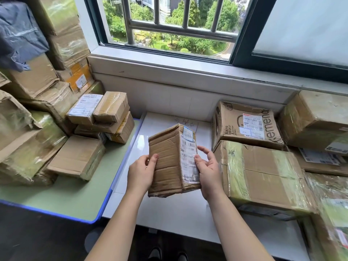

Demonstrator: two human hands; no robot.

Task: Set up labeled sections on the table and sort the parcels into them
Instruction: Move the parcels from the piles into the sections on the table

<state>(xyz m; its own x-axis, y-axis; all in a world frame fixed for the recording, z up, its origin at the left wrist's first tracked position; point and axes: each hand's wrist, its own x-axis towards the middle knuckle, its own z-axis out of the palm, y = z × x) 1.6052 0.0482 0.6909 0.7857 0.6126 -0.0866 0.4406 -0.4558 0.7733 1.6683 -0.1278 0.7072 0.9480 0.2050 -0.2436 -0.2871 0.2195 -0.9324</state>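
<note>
I hold a small brown parcel (169,166) up in the middle of the picture, over the white table (169,213). My left hand (140,173) grips its left edge. The thumb is on the front and the other fingers are curled round the back. My right hand (207,171) grips its right side, and the thumb presses on the white label (188,155) stuck there. So both hands are closed on the parcel. It stands tall and is tilted a little.

Just past the top of the parcel, a sheet of paper (188,122) with some writing lies at the far end of the white table, near the wall. I cannot read the words.

On the right side of the picture there are big boxes. One printed box (244,127) sits by the wall, and a wide taped box (263,178) lies in front of it, close to my right hand. More boxes are piled further right.

On the left is a green table (66,198) with a blue edge. It touches the white table. A flat box (75,157) lies on it, and a stack of small boxes (107,112) is behind that. A high heap of old boxes fills the far left.

At the top is a window (169,29) with bars and green trees outside.
</note>
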